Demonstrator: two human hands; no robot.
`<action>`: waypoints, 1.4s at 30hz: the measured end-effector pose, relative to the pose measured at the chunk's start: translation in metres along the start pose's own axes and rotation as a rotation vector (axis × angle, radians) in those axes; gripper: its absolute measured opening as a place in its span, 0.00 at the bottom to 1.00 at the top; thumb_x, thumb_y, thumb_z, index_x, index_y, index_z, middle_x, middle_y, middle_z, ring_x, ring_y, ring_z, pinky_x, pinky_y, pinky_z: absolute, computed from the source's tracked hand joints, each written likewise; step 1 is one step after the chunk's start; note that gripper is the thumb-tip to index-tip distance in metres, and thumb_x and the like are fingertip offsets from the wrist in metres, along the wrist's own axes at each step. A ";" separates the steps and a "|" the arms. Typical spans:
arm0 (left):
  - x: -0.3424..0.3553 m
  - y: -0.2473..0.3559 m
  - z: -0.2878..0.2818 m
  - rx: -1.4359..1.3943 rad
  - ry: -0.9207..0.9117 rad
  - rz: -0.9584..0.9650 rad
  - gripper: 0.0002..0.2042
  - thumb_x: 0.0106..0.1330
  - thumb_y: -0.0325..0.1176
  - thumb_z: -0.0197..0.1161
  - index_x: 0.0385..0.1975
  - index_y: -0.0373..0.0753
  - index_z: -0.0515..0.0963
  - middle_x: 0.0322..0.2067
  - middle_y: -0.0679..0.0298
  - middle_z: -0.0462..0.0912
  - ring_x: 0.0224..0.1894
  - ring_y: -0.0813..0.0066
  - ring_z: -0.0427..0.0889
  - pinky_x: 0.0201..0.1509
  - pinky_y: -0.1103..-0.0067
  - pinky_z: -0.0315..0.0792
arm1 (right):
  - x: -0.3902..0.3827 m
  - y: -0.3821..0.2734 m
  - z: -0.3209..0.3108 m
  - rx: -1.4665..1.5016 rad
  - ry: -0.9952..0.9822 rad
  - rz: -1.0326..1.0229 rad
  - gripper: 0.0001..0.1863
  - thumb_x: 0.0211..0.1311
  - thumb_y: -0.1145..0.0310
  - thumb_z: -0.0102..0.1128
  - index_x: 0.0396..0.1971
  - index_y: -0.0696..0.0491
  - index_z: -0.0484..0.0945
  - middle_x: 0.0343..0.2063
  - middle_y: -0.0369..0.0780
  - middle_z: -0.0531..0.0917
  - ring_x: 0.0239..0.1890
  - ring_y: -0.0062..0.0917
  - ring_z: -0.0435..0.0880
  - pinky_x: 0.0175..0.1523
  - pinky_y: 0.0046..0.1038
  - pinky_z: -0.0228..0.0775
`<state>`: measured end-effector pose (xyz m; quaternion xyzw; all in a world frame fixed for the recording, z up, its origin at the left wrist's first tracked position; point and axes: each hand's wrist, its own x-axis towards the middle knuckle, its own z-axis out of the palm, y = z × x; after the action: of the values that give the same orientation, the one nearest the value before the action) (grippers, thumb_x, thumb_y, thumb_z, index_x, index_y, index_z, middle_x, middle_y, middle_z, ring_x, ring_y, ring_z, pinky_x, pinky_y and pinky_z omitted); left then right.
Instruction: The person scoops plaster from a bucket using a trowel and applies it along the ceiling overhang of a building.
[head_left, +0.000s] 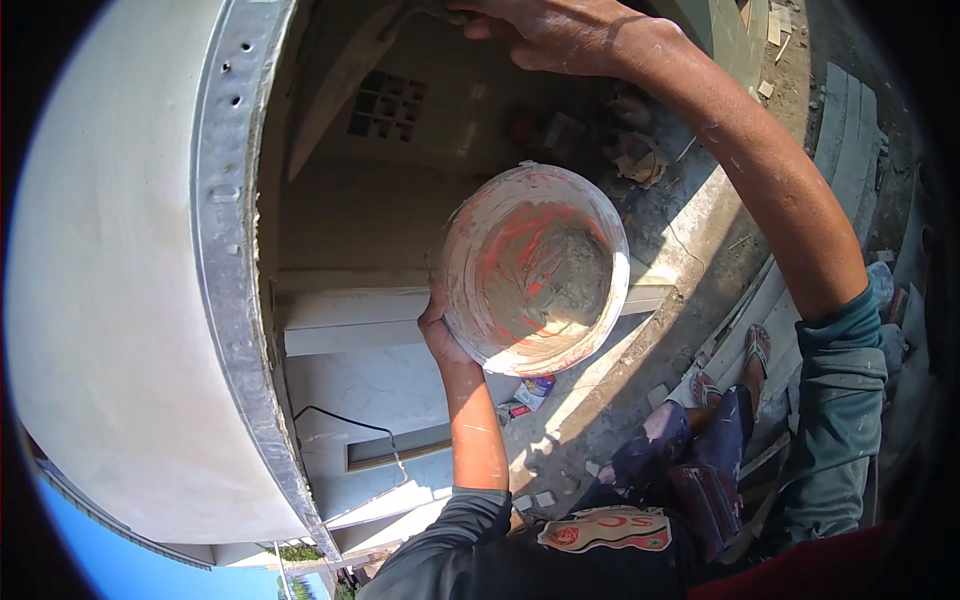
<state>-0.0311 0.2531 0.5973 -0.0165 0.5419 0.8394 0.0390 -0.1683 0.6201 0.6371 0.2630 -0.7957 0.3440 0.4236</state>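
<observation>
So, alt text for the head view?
A person's left hand holds a smeared bucket with grey paste inside. The right hand is raised to the top edge, its grip unclear. At left, a pale, smooth surface is bordered by a metal strip with holes.

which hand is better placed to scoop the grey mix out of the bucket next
Likely the right hand: it is apart from the bucket, while the left hand is occupied holding the bucket's side. Whether the right fingers hold anything is hard to tell.
</observation>
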 end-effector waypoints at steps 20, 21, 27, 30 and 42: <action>-0.001 0.010 -0.014 -0.041 -0.003 -0.144 0.27 0.70 0.43 0.57 0.61 0.27 0.67 0.57 0.47 0.75 0.59 0.53 0.75 0.65 0.60 0.68 | 0.016 -0.010 0.031 0.140 0.098 -0.131 0.13 0.51 0.72 0.61 0.38 0.58 0.78 0.40 0.47 0.80 0.49 0.40 0.78 0.53 0.42 0.67; 0.001 0.009 -0.014 -0.054 -0.028 -0.132 0.27 0.70 0.43 0.56 0.61 0.27 0.67 0.58 0.47 0.75 0.59 0.53 0.75 0.65 0.60 0.68 | 0.016 -0.008 0.034 0.083 0.135 -0.155 0.14 0.50 0.72 0.62 0.39 0.58 0.78 0.40 0.47 0.80 0.49 0.40 0.77 0.53 0.43 0.67; -0.005 0.014 -0.012 0.001 0.070 -0.086 0.27 0.69 0.43 0.58 0.60 0.28 0.68 0.56 0.49 0.76 0.57 0.54 0.76 0.64 0.61 0.69 | -0.024 0.006 0.031 0.149 0.176 -0.107 0.13 0.50 0.72 0.62 0.38 0.58 0.78 0.36 0.43 0.81 0.45 0.36 0.79 0.49 0.42 0.65; -0.003 0.008 -0.003 0.024 0.119 -0.090 0.26 0.67 0.42 0.60 0.58 0.28 0.70 0.54 0.50 0.78 0.55 0.56 0.78 0.62 0.63 0.70 | -0.038 0.005 -0.004 0.150 0.087 -0.050 0.11 0.50 0.75 0.61 0.36 0.57 0.79 0.31 0.39 0.80 0.39 0.33 0.80 0.45 0.40 0.64; -0.002 0.012 -0.012 0.010 0.086 -0.117 0.26 0.69 0.42 0.57 0.60 0.29 0.68 0.57 0.50 0.75 0.58 0.55 0.75 0.65 0.62 0.67 | 0.007 0.002 -0.015 0.110 -0.088 0.141 0.05 0.54 0.74 0.57 0.29 0.59 0.76 0.32 0.47 0.81 0.38 0.40 0.82 0.48 0.40 0.72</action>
<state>-0.0305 0.2375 0.6034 -0.0839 0.5452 0.8316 0.0646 -0.1658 0.6318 0.6483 0.2439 -0.8099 0.4043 0.3481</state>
